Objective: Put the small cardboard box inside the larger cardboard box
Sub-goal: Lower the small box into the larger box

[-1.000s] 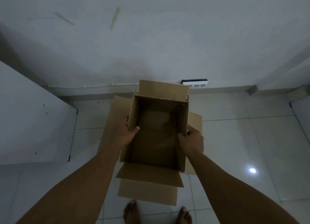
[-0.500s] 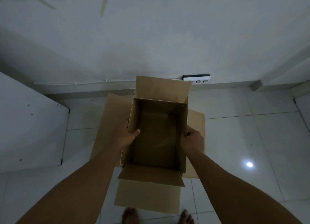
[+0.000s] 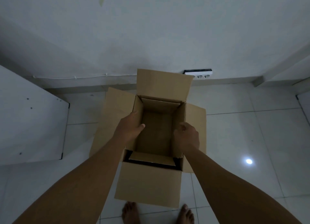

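The small cardboard box [image 3: 157,131] is open at the top and sits down inside the larger cardboard box [image 3: 147,185], which stands on the tiled floor with its flaps spread outward. A dark gap shows between the two boxes at the near side. My left hand [image 3: 129,128] grips the small box's left wall, thumb inside. My right hand [image 3: 187,136] is curled over its right wall. The small box's near flap is folded inward.
A white panel [image 3: 30,123] leans at the left. A white power strip [image 3: 199,72] lies at the foot of the wall behind the boxes. My bare feet [image 3: 130,212] stand just before the larger box. A lamp's reflection [image 3: 249,161] shines on the tiles to the right.
The small box has gone down from above the larger box into it, and both hands have gone down with it. The camera has tilted and come closer.
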Demonstrator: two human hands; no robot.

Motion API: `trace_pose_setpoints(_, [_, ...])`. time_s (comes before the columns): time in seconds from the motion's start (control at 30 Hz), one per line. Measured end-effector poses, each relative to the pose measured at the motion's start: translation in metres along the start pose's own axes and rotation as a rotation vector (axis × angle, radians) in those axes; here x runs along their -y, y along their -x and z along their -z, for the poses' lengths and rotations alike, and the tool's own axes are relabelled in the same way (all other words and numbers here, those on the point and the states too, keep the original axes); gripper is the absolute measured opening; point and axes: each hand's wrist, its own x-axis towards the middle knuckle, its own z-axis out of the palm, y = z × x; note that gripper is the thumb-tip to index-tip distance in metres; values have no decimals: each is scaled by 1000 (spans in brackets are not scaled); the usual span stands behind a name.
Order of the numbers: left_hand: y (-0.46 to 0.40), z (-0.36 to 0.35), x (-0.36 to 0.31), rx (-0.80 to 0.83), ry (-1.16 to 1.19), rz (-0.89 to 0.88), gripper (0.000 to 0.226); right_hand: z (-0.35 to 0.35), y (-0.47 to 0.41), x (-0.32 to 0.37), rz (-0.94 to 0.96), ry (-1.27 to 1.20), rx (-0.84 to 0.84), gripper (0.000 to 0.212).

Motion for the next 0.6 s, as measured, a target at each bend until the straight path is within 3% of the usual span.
trace_pose_setpoints(0.6, [2,-18,20,10,-45,-1,74,-8,7,-18,-10,34,3,39])
